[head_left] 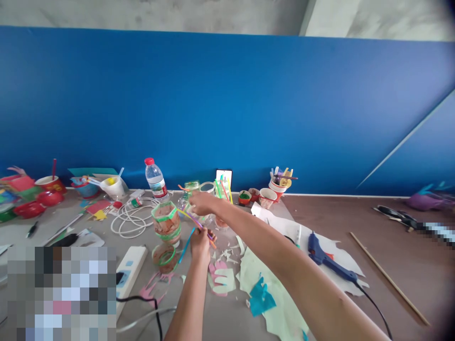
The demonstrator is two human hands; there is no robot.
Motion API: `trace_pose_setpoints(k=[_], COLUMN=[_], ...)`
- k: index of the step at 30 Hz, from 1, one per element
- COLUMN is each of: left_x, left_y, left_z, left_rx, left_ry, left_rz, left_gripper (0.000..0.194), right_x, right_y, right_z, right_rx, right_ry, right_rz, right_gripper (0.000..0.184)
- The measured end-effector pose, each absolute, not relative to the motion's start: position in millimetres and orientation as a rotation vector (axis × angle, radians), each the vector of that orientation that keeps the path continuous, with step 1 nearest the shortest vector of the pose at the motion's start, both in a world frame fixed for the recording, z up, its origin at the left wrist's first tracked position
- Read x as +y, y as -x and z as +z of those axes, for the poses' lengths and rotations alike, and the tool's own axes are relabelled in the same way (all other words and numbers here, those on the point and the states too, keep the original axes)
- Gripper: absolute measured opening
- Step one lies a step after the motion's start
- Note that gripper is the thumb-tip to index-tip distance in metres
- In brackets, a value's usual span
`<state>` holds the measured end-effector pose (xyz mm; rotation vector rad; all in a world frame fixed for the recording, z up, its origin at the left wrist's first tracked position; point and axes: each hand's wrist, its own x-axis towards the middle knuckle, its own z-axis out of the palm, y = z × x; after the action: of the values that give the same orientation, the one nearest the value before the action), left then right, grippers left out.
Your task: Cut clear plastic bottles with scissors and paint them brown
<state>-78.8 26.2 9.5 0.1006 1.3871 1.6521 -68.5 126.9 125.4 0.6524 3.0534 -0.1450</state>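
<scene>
The left hand (202, 240) holds a purple straw (194, 219) slanting away leftward. The right hand (204, 203) is farther off; its grip can't be told.

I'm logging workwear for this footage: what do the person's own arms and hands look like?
The left hand and right hand are ungloved, and both visible forearms are bare. No sleeve, watch or bracelet shows; rings would be too small to tell.
</scene>
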Motion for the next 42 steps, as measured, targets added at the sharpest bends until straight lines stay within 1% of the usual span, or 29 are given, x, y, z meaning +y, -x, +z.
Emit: trace_pose_setpoints(k=[8, 10, 12, 13, 15, 17, 25, 30, 34, 42], left_x=[13.6, 10.3, 6.4, 3.8, -2.9, -11.5, -37.9, -44.4, -50.2, -65.5], left_y=[73.5, 71.8, 69.5, 67.9, 63.6, 57.9, 41.3, 40.2, 40.5, 39.2], left_z=[21.8, 25.9, 30.8, 33.2, 37.0, 38.7, 36.3, 34.0, 31.8, 31.8], left_rx=[1.225, 1.179, 1.127, 1.098, 1.039, 0.992, 0.907, 0.884, 0.900, 0.904], left_ry=[-0.026, -0.020, -0.022, -0.026, -0.035, -0.036, 0.032, 0.046, 0.055, 0.049], left_rz=[1.695, 1.723, 1.758, 1.774, 1.799, 1.807, 1.760, 1.759, 1.746, 1.727], left_gripper=[0.034, 0.023, 0.006, 0.003, 0.012, 0.014, 0.014, 0.011, 0.013, 0.015], right_x=[124.6, 125.4, 126.8, 127.4, 128.2, 128.5, 124.8, 119.5, 114.9, 105.1], right_y=[77.4, 78.2, 78.6, 78.8, 79.3, 79.7, 77.7, 81.6, 88.1, 94.4], right_z=[118.5, 116.4, 115.2, 114.8, 114.3, 114.4, 129.0, 135.4, 131.1, 134.0], right_rx=[2.955, 2.950, 2.955, 2.959, 2.965, 2.964, 2.893, 2.862, 2.849, 2.919], right_ry=[-0.607, -0.626, -0.637, -0.637, -0.637, -0.646, -0.606, -0.645, -0.689, -0.641], right_rz=[-0.031, -0.004, 0.015, 0.019, 0.020, 0.017, -0.041, -0.029, 0.030, 0.126], right_gripper=[0.020, 0.020, 0.021, 0.022, 0.023, 0.023, 0.017, 0.024, 0.027, 0.026])
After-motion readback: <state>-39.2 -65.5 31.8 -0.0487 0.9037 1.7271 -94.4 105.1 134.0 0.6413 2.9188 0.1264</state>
